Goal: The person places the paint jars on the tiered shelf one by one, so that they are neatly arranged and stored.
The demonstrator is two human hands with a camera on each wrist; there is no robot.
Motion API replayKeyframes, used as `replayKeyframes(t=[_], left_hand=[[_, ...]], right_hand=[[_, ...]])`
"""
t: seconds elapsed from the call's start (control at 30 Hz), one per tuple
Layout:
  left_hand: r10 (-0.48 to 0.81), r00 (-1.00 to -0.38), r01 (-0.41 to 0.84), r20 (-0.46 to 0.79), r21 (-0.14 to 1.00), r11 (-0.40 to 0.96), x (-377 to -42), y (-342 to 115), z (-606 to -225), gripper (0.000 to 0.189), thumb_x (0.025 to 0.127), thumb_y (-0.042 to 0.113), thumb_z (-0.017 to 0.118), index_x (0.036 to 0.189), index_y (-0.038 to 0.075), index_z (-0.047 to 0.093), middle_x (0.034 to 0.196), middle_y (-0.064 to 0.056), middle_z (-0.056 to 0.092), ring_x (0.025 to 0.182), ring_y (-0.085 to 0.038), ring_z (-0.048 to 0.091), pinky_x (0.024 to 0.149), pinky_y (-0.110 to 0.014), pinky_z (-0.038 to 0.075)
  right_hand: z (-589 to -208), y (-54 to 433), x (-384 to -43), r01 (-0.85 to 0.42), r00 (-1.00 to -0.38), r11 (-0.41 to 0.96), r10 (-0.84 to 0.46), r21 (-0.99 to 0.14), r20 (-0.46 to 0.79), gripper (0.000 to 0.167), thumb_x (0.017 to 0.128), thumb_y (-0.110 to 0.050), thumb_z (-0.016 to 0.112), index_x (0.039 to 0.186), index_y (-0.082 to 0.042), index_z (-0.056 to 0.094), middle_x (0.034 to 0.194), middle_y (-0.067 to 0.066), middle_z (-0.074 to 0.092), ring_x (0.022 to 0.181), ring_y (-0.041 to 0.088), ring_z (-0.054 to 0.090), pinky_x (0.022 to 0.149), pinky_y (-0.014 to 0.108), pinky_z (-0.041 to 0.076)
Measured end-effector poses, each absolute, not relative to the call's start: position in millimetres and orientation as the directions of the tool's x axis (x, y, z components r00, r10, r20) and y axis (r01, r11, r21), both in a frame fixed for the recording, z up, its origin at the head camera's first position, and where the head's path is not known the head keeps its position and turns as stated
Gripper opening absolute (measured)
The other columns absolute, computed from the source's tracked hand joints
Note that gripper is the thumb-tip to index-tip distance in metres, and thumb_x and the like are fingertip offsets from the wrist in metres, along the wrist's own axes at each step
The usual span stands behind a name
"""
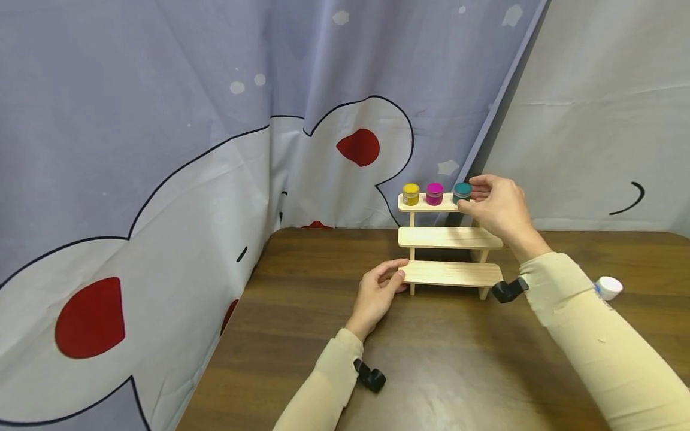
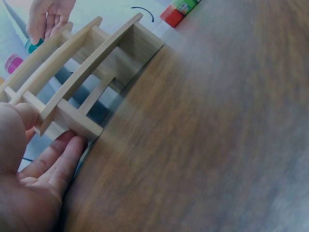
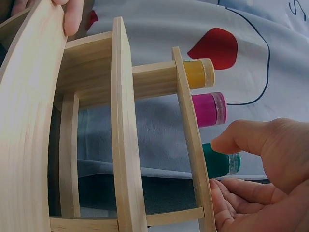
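Observed: left arm (image 1: 323, 383) and right arm (image 1: 604, 347) both reaching forward, sleeved to near the wrists (image 1: 533, 245). The arms angle inward toward each other, uncrossed, hands well apart. Right hand (image 1: 501, 206) is the higher and farther out; its thumb (image 3: 241, 137) opposes bent fingers (image 3: 256, 190) in a pinch. Left hand (image 1: 374, 297) sits lower, fingers pointing inward, thumb on top, gripping.

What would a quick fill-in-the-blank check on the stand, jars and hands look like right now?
1. The wooden stand has ____ tiers.
2. The magenta jar stands between the teal jar and the ____ jar.
3. The hand at the lowest tier is the person's ____ one.

Missing words: three; yellow; left.
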State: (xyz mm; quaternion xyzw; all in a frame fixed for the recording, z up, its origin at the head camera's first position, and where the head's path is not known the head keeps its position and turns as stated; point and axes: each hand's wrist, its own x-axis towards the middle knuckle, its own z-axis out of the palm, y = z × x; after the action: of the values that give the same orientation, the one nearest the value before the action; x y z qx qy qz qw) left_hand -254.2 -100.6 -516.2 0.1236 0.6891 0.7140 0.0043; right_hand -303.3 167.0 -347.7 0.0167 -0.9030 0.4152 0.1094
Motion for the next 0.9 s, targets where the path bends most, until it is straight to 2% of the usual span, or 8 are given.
replayKeyframes(t=[0.1,0.2,0.33,0.43,0.63,0.77,0.8,0.9], left_hand=[[0.178,-0.969,0.167,0.174,0.985,-0.051,-254,-99,-516,0.028,0.112,0.011,0.069,0.138,0.01,0.078,0.14,-0.012,0.074,0.115,-0.023,0.078,0.097,-0.037,0.069],[0.177,-0.969,0.168,0.173,0.985,-0.042,-254,-98,-516,0.028,0.112,0.011,0.069,0.138,0.01,0.078,0.141,-0.013,0.074,0.116,-0.025,0.078,0.098,-0.037,0.069],[0.181,-0.969,0.164,0.167,0.986,-0.029,-253,-97,-516,0.028,0.112,0.012,0.069,0.139,0.011,0.078,0.142,-0.013,0.073,0.117,-0.027,0.078,0.098,-0.038,0.068],[0.185,-0.969,0.16,0.163,0.987,-0.028,-252,-96,-516,0.028,0.112,0.012,0.069,0.139,0.011,0.078,0.143,-0.014,0.073,0.117,-0.027,0.078,0.099,-0.039,0.068],[0.187,-0.969,0.159,0.163,0.987,-0.036,-252,-95,-515,0.029,0.112,0.011,0.069,0.139,0.011,0.078,0.142,-0.014,0.073,0.115,-0.026,0.078,0.099,-0.04,0.068],[0.184,-0.969,0.154,0.162,0.987,-0.054,-253,-97,-515,0.029,0.112,0.01,0.069,0.14,0.01,0.077,0.14,-0.013,0.074,0.115,-0.024,0.078,0.098,-0.037,0.069],[0.185,-0.969,0.154,0.163,0.986,-0.062,-253,-97,-515,0.029,0.112,0.01,0.069,0.14,0.009,0.077,0.14,-0.013,0.074,0.115,-0.024,0.078,0.098,-0.037,0.068],[0.184,-0.969,0.156,0.166,0.985,-0.071,-253,-100,-515,0.029,0.112,0.01,0.068,0.139,0.008,0.077,0.14,-0.015,0.074,0.117,-0.025,0.078,0.099,-0.037,0.068]], right_hand=[[-347,168,-303,-0.112,-0.976,0.647,0.07,-0.754,0.206,0.063,0.098,-0.027,0.081,0.151,0.003,0.063,0.139,0.026,0.074,0.129,0.039,0.072,0.108,0.047,0.06],[-347,170,-301,-0.111,-0.976,0.645,0.073,-0.756,0.206,0.062,0.098,-0.029,0.082,0.15,0.001,0.064,0.137,0.024,0.075,0.127,0.037,0.073,0.097,0.027,0.06],[-348,175,-297,-0.118,-0.977,0.61,0.071,-0.784,0.202,0.066,0.101,-0.03,0.081,0.156,-0.003,0.06,0.143,0.022,0.072,0.127,0.035,0.073,0.08,0.005,0.051],[-347,179,-293,-0.126,-0.975,0.575,0.079,-0.808,0.208,0.072,0.102,-0.032,0.08,0.165,-0.01,0.052,0.151,0.02,0.068,0.131,0.035,0.07,0.079,0.004,0.05],[-338,188,-285,-0.169,-0.954,0.555,0.117,-0.815,0.277,0.076,0.103,-0.039,0.081,0.169,-0.02,0.048,0.159,0.016,0.061,0.139,0.038,0.065,0.086,0.016,0.055],[-330,194,-280,-0.182,-0.941,0.551,0.142,-0.815,0.306,0.072,0.104,-0.037,0.08,0.167,-0.02,0.051,0.158,0.017,0.062,0.138,0.038,0.067,0.082,0.012,0.056],[-328,196,-278,-0.188,-0.937,0.547,0.148,-0.816,0.316,0.071,0.103,-0.036,0.08,0.166,-0.02,0.052,0.157,0.016,0.062,0.138,0.037,0.068,0.077,0.008,0.054],[-325,203,-273,-0.191,-0.926,0.544,0.176,-0.817,0.333,0.068,0.103,-0.035,0.081,0.164,-0.022,0.055,0.154,0.014,0.065,0.131,0.025,0.072,0.075,0.006,0.054]])
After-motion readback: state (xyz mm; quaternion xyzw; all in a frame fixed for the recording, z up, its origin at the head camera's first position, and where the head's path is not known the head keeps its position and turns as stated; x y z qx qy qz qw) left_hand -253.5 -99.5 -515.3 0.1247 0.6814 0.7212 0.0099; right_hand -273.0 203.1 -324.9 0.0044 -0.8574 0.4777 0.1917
